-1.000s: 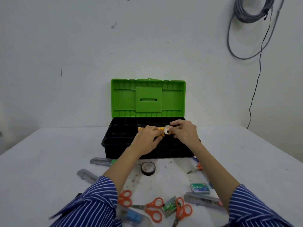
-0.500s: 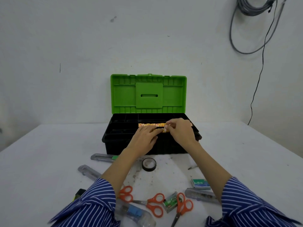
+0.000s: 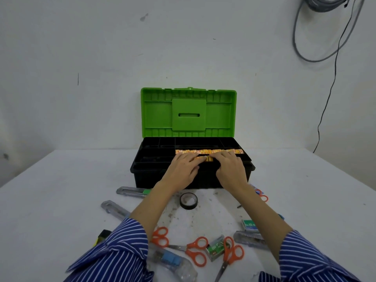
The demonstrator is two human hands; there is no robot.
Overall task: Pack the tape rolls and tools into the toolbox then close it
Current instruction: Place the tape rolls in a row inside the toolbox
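Observation:
The toolbox (image 3: 142,176) has a black base and a green lid (image 3: 188,115) standing upright and open. A row of yellow-orange tape rolls (image 3: 209,151) lies in its top tray. A second short row of the same rolls (image 3: 205,158) shows just in front. My left hand (image 3: 182,169) and my right hand (image 3: 232,169) lie flat on that front row, fingers extended and touching the rolls. A black tape roll (image 3: 188,200) lies on the table before the box, between my forearms.
On the white table (image 3: 50,200) near me lie three orange scissors (image 3: 197,251), clear utility knives (image 3: 130,191) (image 3: 114,208) (image 3: 249,239), staple boxes (image 3: 250,225) (image 3: 214,247) and a clear stapler (image 3: 173,261). Small scissors (image 3: 262,196) peek out by my right wrist. Cables (image 3: 301,47) hang on the wall.
Both hands held a small yellow roll over the tray; they have since lowered it into the row and flattened onto the rolls. The view has shifted slightly closer.

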